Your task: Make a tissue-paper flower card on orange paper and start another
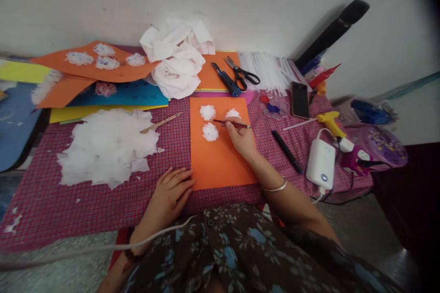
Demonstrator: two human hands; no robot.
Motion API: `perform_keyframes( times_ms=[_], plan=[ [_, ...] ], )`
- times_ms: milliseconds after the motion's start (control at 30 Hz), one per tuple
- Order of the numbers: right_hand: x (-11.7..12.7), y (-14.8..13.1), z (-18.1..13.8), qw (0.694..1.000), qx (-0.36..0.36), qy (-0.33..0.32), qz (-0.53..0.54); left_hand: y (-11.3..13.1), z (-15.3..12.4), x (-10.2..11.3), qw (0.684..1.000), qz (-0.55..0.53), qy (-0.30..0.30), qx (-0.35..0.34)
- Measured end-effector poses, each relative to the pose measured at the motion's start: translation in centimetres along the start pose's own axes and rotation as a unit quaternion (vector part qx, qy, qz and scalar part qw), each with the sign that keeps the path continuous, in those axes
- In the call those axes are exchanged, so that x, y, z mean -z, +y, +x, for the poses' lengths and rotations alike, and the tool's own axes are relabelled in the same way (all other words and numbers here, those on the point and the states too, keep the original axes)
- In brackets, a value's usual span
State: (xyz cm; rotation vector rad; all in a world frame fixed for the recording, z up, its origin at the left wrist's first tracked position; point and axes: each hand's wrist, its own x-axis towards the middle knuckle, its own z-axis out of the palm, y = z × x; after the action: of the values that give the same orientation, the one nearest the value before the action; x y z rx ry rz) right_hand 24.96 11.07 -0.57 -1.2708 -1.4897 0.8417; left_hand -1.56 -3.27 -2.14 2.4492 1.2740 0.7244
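An orange sheet of card (220,165) lies on the checked cloth before me. Fluffy white paper puffs sit on its upper half: one (207,112) at the top left, one (210,132) below it, and one (233,113) at the right, partly behind my right hand. My right hand (242,139) rests over the card, closed around what looks like a thin paintbrush (237,123). The brush's tip points left, close to the two left puffs. My left hand (175,190) lies flat at the card's lower left edge, its fingers stretched out and holding nothing.
Left is a heap of white paper pieces (106,146) with a wooden clip-like stick (161,122). Behind lie crumpled white tissue (178,73), a cutter (227,80) and scissors (242,73). Right are a phone (300,100), marker (287,151), glue gun (328,121) and white power bank (321,162).
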Motion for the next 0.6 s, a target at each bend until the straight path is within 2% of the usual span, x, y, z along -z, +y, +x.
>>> perform_keyframes(
  times_ms=[233, 400, 500, 600],
  plan=[
    [0.04, -0.05, -0.05, 1.000, 0.016, -0.005, -0.017, 0.07, 0.13, 0.12, 1.000, 0.000, 0.005, -0.006],
    [0.12, -0.42, 0.10, 0.994, 0.066, -0.031, -0.080, -0.03, 0.24, 0.16, 1.000, -0.007, 0.008, -0.006],
    [0.16, -0.46, 0.15, 0.988, 0.094, -0.011, -0.119, -0.03, 0.22, 0.19, 1.000, -0.010, 0.006, -0.005],
    [0.14, -0.27, 0.22, 0.990, 0.089, 0.005, -0.109, 0.02, 0.19, 0.24, 1.000, -0.012, 0.000, -0.003]
  ],
)
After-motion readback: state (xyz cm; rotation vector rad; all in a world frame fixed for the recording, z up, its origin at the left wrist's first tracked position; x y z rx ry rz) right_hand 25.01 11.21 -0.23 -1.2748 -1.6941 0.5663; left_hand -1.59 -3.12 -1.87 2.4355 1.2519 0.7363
